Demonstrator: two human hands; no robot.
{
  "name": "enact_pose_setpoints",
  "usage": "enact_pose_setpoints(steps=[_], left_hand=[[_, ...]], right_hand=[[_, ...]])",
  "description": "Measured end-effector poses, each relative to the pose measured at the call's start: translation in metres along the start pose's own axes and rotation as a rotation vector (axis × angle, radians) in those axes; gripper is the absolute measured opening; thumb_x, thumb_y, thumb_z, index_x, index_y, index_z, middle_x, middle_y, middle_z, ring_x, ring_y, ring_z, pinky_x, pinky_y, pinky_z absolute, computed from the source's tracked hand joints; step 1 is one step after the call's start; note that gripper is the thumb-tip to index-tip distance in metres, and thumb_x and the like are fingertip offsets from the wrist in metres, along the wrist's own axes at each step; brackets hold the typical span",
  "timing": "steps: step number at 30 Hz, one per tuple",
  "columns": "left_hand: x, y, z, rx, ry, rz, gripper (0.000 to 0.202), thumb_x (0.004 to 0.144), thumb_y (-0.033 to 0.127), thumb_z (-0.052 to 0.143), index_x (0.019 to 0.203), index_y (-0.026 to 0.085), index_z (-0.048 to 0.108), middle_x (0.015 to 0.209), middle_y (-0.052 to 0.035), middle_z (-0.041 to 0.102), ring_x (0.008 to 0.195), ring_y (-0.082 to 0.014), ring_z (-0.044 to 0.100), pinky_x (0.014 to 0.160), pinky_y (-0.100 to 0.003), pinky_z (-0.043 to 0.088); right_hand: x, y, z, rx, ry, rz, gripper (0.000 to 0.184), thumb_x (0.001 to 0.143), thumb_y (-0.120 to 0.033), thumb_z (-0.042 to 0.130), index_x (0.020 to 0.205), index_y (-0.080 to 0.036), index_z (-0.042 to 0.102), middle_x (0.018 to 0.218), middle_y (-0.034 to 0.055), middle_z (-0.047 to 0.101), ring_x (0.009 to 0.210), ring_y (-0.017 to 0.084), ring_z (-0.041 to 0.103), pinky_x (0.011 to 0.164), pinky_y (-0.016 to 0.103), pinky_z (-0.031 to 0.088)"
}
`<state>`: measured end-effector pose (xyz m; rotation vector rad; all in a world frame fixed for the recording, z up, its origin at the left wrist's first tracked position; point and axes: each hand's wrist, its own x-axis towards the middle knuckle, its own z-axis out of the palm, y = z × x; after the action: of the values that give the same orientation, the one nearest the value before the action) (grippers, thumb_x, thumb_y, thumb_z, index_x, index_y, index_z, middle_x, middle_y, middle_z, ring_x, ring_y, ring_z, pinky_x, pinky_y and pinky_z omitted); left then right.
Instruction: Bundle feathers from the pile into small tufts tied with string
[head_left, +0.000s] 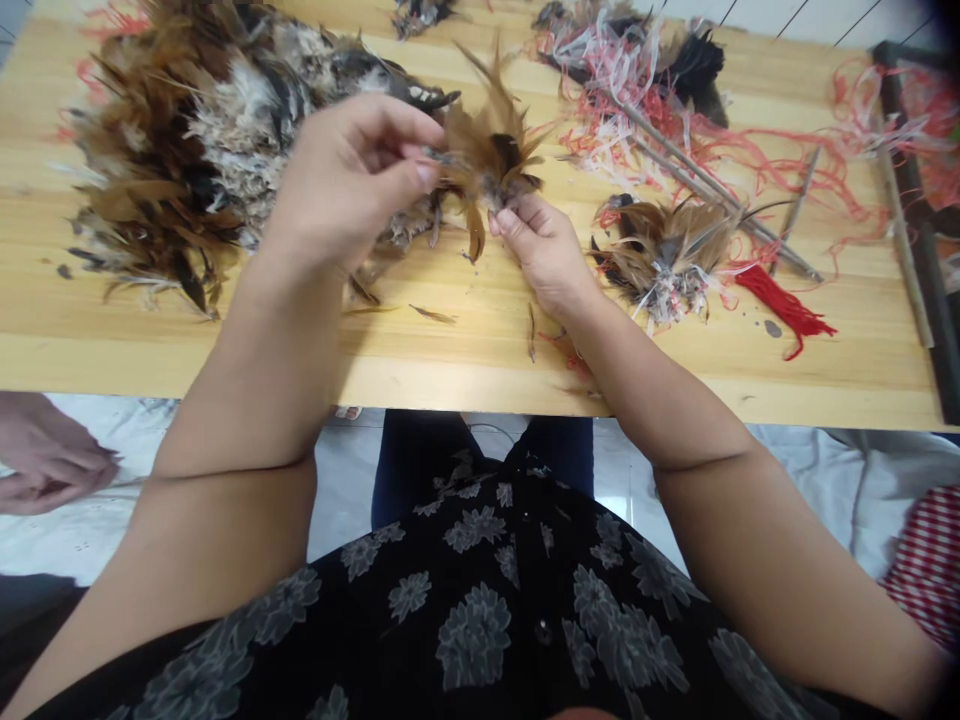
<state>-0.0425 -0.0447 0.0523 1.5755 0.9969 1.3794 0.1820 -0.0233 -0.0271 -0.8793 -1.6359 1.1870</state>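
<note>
My right hand [546,250] pinches the base of a small bunch of brown feathers [499,150], which fan upward above the table. My left hand [345,180] is raised just left of the bunch, blurred by motion. Its thumb and forefinger are closed on what looks like a feather [444,157], its tip close to the bunch. Behind and left of this hand lies a large heap of brown, black and pale fluffy feathers [225,120]. To the right of my right hand rests another feather bundle [667,250], with whitish strands at its base.
Red yarn [784,305] lies beside the right bundle. Thin sticks [712,190] cross tangled pink and white strands [607,90] farther back. A dark-framed tray [911,240] edges the table's right end. Another person's hand [52,455] shows at lower left.
</note>
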Motion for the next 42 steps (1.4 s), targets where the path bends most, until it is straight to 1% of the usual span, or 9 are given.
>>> enact_pose_setpoints(steps=[5, 10, 14, 18, 24, 27, 35, 38, 42], left_hand=[[-0.002, 0.029, -0.022, 0.657, 0.135, -0.044, 0.006, 0.094, 0.02, 0.089, 0.094, 0.015, 0.087, 0.086, -0.0004, 0.074, 0.079, -0.0143, 0.055, 0.08, -0.032, 0.046], [-0.004, 0.038, 0.0, 1.071, -0.148, -0.306, 0.01, 0.096, 0.014, 0.078, 0.096, 0.011, 0.088, 0.087, -0.0054, 0.073, 0.095, -0.0258, 0.07, 0.106, -0.043, 0.055], [-0.008, 0.024, 0.017, 1.167, -0.267, -0.424, 0.016, 0.102, 0.023, 0.077, 0.11, 0.014, 0.087, 0.127, -0.0169, 0.078, 0.132, -0.0411, 0.069, 0.125, -0.053, 0.048], [-0.013, 0.005, 0.022, 1.066, -0.213, -0.374, 0.024, 0.104, 0.03, 0.075, 0.12, 0.015, 0.083, 0.142, -0.0161, 0.071, 0.148, -0.0447, 0.058, 0.134, -0.054, 0.038], [-0.014, -0.002, 0.019, 1.032, -0.229, -0.384, 0.017, 0.106, 0.031, 0.072, 0.11, 0.017, 0.081, 0.136, -0.0156, 0.075, 0.146, -0.0429, 0.059, 0.13, -0.048, 0.037], [-0.012, -0.002, 0.014, 0.844, -0.18, -0.325, 0.014, 0.104, 0.037, 0.08, 0.104, 0.023, 0.078, 0.123, -0.0106, 0.078, 0.145, -0.0403, 0.059, 0.129, -0.046, 0.038], [-0.01, -0.02, 0.028, -0.012, -0.009, -0.198, 0.059, 0.082, 0.071, 0.106, 0.091, 0.028, 0.067, 0.076, -0.0014, 0.067, 0.095, -0.0298, 0.068, 0.087, -0.043, 0.053], [-0.012, -0.021, 0.039, -0.105, -0.05, -0.227, 0.064, 0.079, 0.073, 0.108, 0.088, 0.026, 0.064, 0.074, 0.0, 0.067, 0.085, -0.0256, 0.07, 0.079, -0.041, 0.053], [-0.014, -0.015, 0.045, -0.139, -0.065, -0.262, 0.061, 0.085, 0.062, 0.109, 0.092, 0.024, 0.062, 0.079, 0.0005, 0.067, 0.097, -0.0255, 0.076, 0.082, -0.037, 0.054]], right_hand=[[-0.005, -0.009, -0.006, -0.052, 0.064, 0.046, 0.051, 0.115, -0.063, 0.057, 0.096, -0.017, 0.065, 0.099, -0.0008, 0.071, 0.106, 0.013, 0.072, 0.114, 0.037, 0.063], [-0.007, -0.012, -0.007, -0.044, 0.125, 0.048, 0.045, 0.118, -0.056, 0.056, 0.096, -0.017, 0.064, 0.097, -0.0007, 0.07, 0.111, 0.013, 0.072, 0.117, 0.037, 0.062], [-0.007, -0.012, -0.006, -0.064, 0.151, 0.075, 0.044, 0.118, -0.055, 0.056, 0.098, -0.017, 0.065, 0.095, -0.0012, 0.068, 0.111, 0.014, 0.073, 0.117, 0.038, 0.063], [-0.007, -0.013, -0.002, -0.081, 0.161, 0.092, 0.043, 0.118, -0.054, 0.057, 0.098, -0.017, 0.066, 0.097, -0.0009, 0.069, 0.113, 0.015, 0.073, 0.119, 0.039, 0.061], [-0.008, -0.016, 0.002, -0.132, 0.136, 0.103, 0.039, 0.119, -0.048, 0.055, 0.098, -0.018, 0.067, 0.097, -0.0007, 0.07, 0.105, 0.015, 0.071, 0.121, 0.041, 0.06], [-0.008, -0.015, 0.001, -0.135, 0.141, 0.087, 0.037, 0.119, -0.045, 0.055, 0.096, -0.018, 0.067, 0.101, 0.0004, 0.073, 0.108, 0.016, 0.072, 0.123, 0.042, 0.059], [-0.006, -0.006, 0.004, -0.061, 0.172, 0.083, 0.044, 0.114, -0.057, 0.064, 0.092, -0.019, 0.072, 0.091, -0.0004, 0.07, 0.1, 0.018, 0.072, 0.115, 0.043, 0.062], [-0.008, -0.009, 0.006, -0.017, 0.157, 0.097, 0.045, 0.11, -0.061, 0.069, 0.093, -0.019, 0.074, 0.093, 0.0005, 0.074, 0.102, 0.019, 0.075, 0.111, 0.041, 0.064], [-0.008, -0.017, 0.009, 0.034, 0.142, 0.145, 0.047, 0.105, -0.065, 0.075, 0.092, -0.02, 0.074, 0.095, 0.0018, 0.077, 0.107, 0.02, 0.076, 0.109, 0.04, 0.065]])
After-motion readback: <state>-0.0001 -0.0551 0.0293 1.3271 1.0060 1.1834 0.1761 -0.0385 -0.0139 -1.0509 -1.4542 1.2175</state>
